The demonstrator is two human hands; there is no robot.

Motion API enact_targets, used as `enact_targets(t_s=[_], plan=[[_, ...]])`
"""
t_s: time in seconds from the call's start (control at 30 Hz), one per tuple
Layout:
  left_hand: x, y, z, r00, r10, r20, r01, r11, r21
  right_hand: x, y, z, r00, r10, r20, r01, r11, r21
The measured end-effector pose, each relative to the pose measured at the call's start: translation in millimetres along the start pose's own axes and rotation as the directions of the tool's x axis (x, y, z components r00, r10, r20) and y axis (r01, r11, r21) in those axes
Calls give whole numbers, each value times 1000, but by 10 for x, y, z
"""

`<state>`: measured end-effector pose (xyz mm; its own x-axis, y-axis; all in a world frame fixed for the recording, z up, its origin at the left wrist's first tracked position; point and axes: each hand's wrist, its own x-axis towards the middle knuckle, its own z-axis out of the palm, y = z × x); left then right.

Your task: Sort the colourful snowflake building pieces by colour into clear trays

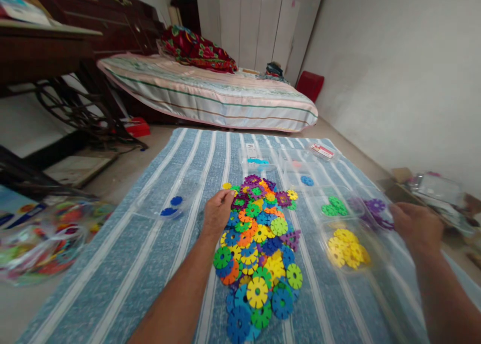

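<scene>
Though I see notched discs [347,249] grouped by colour in clear boxes [379,240], a mixed pile [259,249] is left at centre. My left hand [218,212] meets its upper-left edge, my right hand [418,229] blurs beside purple discs [376,205], frame right; I cannot tell if either pinches anything.

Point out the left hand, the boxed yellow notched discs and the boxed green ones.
Left hand [218,212], head view: back of the hand.
Yellow notched discs [346,246], head view: middle of the heap.
Green notched discs [336,206], head view: cluster's middle.
</scene>
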<state>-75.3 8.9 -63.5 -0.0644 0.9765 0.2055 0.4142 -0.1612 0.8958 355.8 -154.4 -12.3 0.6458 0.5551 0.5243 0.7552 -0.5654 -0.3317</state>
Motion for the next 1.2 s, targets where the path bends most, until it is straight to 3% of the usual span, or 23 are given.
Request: enact_targets(t_s=[0.07,0.13,0.23,0.37,0.47,0.6,0.73,0.87,1.0,1.13,1.2], plan=[[-5,5,3,1000,14,-1,-14,1000,-2,-153,-155,-60,998,-59,-39,57,997,-53],[-6,3,11,1000,27,0,-27,1000,-11,-393,-433,-167,974,-206,-94,212,975,63],[-4,-8,24,1000,24,0,-24,1000,-11,-838,-933,-316,878,-468,-105,475,820,318],[-4,-11,31,1000,24,-4,-24,1000,-7,-1390,-1436,-288,729,-684,6,604,648,464],[-5,-6,28,1000,30,-4,-30,1000,-2,-1623,-1597,-121,683,-711,168,616,684,391],[5,-14,25,1000,25,-10,-25,999,25,-1649,-1665,44,652,-641,405,589,764,262],[30,-38,31,1000,29,-8,-29,999,17,-1587,-1722,11,632,-598,493,566,791,233],[47,-53,34,999,32,-12,-32,999,10,-1583,-1750,-183,656,-577,487,520,813,263],[48,-58,34,1000,24,2,-24,1000,13,-1401,-1603,-451,749,-561,354,482,826,291],[49,-70,42,1000,11,-3,-11,1000,13,-869,-1213,-590,897,-379,226,378,924,49],[52,-80,48,1000,13,-6,-13,1000,8,-545,-970,-573,938,-264,226,300,943,-143]])
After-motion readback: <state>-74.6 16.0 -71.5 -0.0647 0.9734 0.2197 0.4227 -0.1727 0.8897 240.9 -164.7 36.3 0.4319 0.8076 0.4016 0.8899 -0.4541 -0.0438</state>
